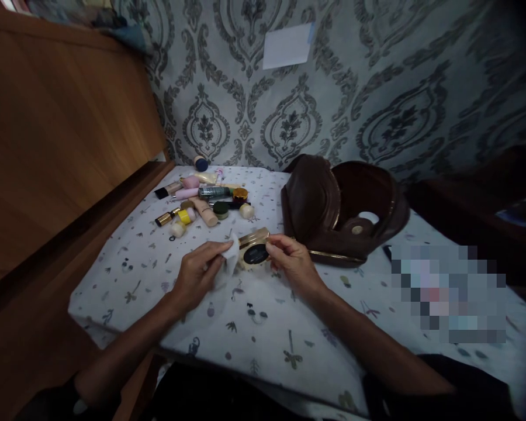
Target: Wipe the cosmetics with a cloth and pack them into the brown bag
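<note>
My left hand (198, 272) pinches a small white wipe (232, 255) between thumb and fingers. In my right hand (294, 260) is an open compact, gripped at its right side. The compact (254, 237) has a gold part at the back and a dark oval face in front. The wipe is just left of the compact; whether they touch I cannot tell. Beyond my hands lies a loose group of cosmetics, among them a beige tube (205, 211), a dark green jar (221, 210) and a gold-and-black lipstick (167, 217).
A brown leather bag (311, 196) stands open at the right, near my right hand. The table has a white patterned cloth (158, 316). A wooden panel (70, 99) borders it on the left, and a patterned wall (228, 76) rises behind. A blurred-out item (447, 292) lies far right.
</note>
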The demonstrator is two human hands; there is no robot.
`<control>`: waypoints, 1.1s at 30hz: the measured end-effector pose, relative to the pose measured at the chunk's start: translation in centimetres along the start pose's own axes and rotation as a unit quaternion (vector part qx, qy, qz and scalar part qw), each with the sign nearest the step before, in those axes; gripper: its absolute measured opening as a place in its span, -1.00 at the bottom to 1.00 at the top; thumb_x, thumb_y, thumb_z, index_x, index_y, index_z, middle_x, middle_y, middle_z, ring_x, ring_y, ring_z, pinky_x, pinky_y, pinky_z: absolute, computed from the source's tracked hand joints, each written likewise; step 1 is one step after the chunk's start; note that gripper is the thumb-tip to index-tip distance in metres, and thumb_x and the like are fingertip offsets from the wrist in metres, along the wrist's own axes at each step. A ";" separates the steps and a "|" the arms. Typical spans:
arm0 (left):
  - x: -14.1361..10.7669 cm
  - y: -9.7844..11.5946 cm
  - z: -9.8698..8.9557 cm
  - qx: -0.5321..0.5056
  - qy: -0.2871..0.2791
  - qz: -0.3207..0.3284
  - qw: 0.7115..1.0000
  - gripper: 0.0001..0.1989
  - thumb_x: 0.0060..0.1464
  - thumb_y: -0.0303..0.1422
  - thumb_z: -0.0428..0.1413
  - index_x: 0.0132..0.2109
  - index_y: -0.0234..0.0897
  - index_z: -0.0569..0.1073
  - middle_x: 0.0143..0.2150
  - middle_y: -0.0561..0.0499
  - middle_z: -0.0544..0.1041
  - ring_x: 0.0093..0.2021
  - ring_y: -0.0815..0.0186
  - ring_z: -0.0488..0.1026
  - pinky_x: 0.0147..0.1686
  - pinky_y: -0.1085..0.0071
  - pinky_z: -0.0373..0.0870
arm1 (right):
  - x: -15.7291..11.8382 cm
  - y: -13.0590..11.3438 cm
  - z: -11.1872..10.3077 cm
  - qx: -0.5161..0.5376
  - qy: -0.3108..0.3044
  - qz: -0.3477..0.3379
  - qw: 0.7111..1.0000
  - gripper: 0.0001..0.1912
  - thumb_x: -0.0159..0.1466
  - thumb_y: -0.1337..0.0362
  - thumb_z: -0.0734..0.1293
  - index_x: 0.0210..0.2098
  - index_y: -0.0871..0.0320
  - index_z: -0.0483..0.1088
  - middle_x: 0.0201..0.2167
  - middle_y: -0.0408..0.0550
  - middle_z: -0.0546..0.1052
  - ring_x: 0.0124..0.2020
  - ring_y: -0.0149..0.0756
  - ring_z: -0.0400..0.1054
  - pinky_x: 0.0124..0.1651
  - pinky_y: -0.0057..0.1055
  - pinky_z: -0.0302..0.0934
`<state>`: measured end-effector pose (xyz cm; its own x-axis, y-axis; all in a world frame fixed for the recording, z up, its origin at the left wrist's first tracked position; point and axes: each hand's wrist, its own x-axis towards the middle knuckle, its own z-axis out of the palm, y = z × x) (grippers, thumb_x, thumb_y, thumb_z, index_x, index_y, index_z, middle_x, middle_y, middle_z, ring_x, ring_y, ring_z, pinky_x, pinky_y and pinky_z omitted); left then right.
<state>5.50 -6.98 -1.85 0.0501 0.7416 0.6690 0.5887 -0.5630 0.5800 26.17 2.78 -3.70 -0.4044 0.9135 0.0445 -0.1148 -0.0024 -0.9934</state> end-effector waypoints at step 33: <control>1.5 2.5 1.2 -0.065 0.038 -0.158 0.985 -0.67 0.19 -0.38 0.09 0.09 -0.28 0.49 -0.02 -0.06 0.57 -0.05 0.26 0.49 -0.09 0.42 0.39 | -1.7 -0.1 1.8 0.278 -0.151 0.142 0.938 -0.56 0.01 0.13 0.59 -0.32 0.15 0.33 -0.61 -0.28 0.46 -0.65 -0.55 0.26 -0.46 -0.49 0.35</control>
<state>7.98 -6.82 0.03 -0.1830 0.8606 0.4753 0.4574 -0.3534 0.8160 25.27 0.50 -3.54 -0.7196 0.6868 -0.1022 -0.3851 -0.5172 -0.7643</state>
